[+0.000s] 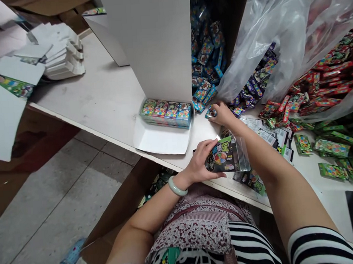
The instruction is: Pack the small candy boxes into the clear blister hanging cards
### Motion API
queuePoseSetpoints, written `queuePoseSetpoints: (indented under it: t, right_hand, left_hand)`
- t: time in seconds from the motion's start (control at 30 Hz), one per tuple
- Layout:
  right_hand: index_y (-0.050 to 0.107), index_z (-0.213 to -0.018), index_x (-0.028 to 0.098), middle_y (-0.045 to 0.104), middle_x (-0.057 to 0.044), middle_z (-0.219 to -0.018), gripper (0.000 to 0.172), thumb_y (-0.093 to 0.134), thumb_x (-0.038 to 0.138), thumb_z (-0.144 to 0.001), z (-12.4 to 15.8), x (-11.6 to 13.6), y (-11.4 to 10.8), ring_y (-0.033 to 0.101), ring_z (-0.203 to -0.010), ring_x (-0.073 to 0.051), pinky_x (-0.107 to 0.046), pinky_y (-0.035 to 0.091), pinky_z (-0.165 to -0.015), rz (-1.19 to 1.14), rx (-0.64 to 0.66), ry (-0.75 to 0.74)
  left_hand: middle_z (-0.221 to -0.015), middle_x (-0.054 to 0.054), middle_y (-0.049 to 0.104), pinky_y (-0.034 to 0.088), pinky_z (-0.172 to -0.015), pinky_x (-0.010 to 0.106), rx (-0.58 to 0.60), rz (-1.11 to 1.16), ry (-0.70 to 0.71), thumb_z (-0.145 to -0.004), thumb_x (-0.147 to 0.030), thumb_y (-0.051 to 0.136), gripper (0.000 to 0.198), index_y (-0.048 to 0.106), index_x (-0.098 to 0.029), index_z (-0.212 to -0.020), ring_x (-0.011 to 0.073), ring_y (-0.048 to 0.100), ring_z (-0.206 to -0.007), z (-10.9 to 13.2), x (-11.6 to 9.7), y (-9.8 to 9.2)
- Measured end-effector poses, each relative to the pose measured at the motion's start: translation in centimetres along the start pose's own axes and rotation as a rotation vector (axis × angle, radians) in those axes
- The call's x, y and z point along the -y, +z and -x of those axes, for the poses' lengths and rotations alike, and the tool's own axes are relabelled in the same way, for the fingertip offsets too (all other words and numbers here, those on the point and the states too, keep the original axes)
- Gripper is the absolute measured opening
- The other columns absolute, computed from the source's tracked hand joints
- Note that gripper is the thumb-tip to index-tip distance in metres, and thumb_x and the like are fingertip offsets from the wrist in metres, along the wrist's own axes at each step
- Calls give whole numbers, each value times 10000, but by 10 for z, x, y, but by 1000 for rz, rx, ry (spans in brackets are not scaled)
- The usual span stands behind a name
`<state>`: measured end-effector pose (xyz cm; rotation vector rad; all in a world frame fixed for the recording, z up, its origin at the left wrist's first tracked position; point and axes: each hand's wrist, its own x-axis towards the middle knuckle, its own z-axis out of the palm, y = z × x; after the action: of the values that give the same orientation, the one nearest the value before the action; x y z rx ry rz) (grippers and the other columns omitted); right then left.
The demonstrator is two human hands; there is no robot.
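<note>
My left hand, with a pale bangle on its wrist, grips a flat black and green printed packet with a clear plastic end. Reaching past it, my right hand has its fingers closed on a small blue printed box at the edge of the loose heap. More blue boxes lie just behind that hand. Left of both hands, a white display box holds a row of small printed packs along its back. Flat packets lie under my right forearm.
Purple boxes, red boxes and green boxes are heaped to the right, partly under clear plastic bags. Folded white cartons are stacked at the far left. A cardboard box stands below the table edge.
</note>
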<state>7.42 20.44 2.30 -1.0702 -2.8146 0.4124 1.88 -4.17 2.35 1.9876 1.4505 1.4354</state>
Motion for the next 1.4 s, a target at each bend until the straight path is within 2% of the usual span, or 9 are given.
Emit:
queuePoseSetpoints:
  t: [0.17, 0.3, 0.37, 0.5, 0.6, 0.8, 1.0, 1.1, 1.4]
  right_hand:
    - [614, -1237, 152, 592, -168, -1243, 573, 788, 280, -706, 6, -5, -1, 593, -1129, -329, -441, 468, -1008, -136, 12, -36]
    - [550, -1363, 172, 593, -150, -1319, 750, 775, 342, -668, 25, -11, -15, 527, -1261, -332, -483, 400, -1107, -478, -67, -11]
    - [506, -1420, 246, 586, -101, -1357, 781, 730, 407, -689, 50, -21, -29, 531, -1273, -299, -483, 412, -1105, -781, -63, 45]
    - [462, -1410, 410, 649, -1, -1232, 758, 689, 466, -689, 125, -43, -54, 647, -1090, -236, -437, 543, -912, -1386, 35, 130]
    - [549, -1272, 378, 685, -1, -1109, 703, 786, 487, -619, 177, -52, -61, 676, -1023, -235, -435, 545, -900, -1576, 61, 124]
    - [606, -999, 285, 652, -26, -1028, 601, 897, 567, -555, 230, -64, -55, 653, -954, -232, -412, 530, -901, -1259, -116, 107]
    - [601, -1063, 302, 495, -76, -1386, 540, 870, 529, -654, 251, -59, -52, 461, -1364, -308, -499, 385, -1132, -984, -266, -89]
    - [611, -1101, 322, 430, -63, -1464, 484, 856, 450, -704, 260, -49, -61, 377, -1441, -317, -511, 310, -1191, -872, -312, -186]
    - [636, -1143, 305, 450, -88, -1448, 425, 802, 431, -772, 261, -36, -85, 392, -1436, -310, -527, 314, -1198, -722, -34, -232]
  left_hand:
    - [-1379, 163, 479, 451, -1106, 578, 37, -21, -13, -667, -654, 818, 1126, 276, -257, -1571, 356, 499, -1284, -2, 2, 0]
    - [-1380, 163, 486, 454, -1104, 571, 64, -65, -35, -705, -658, 788, 1086, 271, -256, -1571, 352, 501, -1288, -2, 0, -4]
    - [-1389, 162, 483, 456, -1104, 559, 57, -82, -33, -723, -650, 779, 1066, 268, -260, -1573, 348, 499, -1293, -2, 1, -8]
    - [-1396, 153, 481, 462, -1104, 539, 40, -117, -12, -745, -627, 775, 1029, 276, -269, -1571, 341, 503, -1298, -2, 7, -12]
    - [-1408, 149, 478, 459, -1112, 533, 59, -145, -9, -763, -636, 754, 1001, 285, -269, -1568, 336, 503, -1305, -5, 11, -11]
    - [-1386, 148, 484, 453, -1119, 524, 134, -188, -6, -782, -656, 723, 979, 286, -262, -1565, 329, 506, -1303, -13, 8, -7]
    - [-1363, 160, 489, 448, -1098, 545, 223, -288, -7, -769, -608, 759, 996, 284, -247, -1566, 344, 508, -1265, -16, 7, 2]
    - [-1347, 161, 500, 442, -1085, 556, 293, -305, 2, -738, -575, 797, 1017, 302, -240, -1560, 352, 509, -1244, -19, 8, 8]
    - [-1367, 164, 492, 449, -1072, 557, 394, -171, 104, -741, -596, 785, 1028, 284, -248, -1569, 348, 505, -1247, -27, 1, 11]
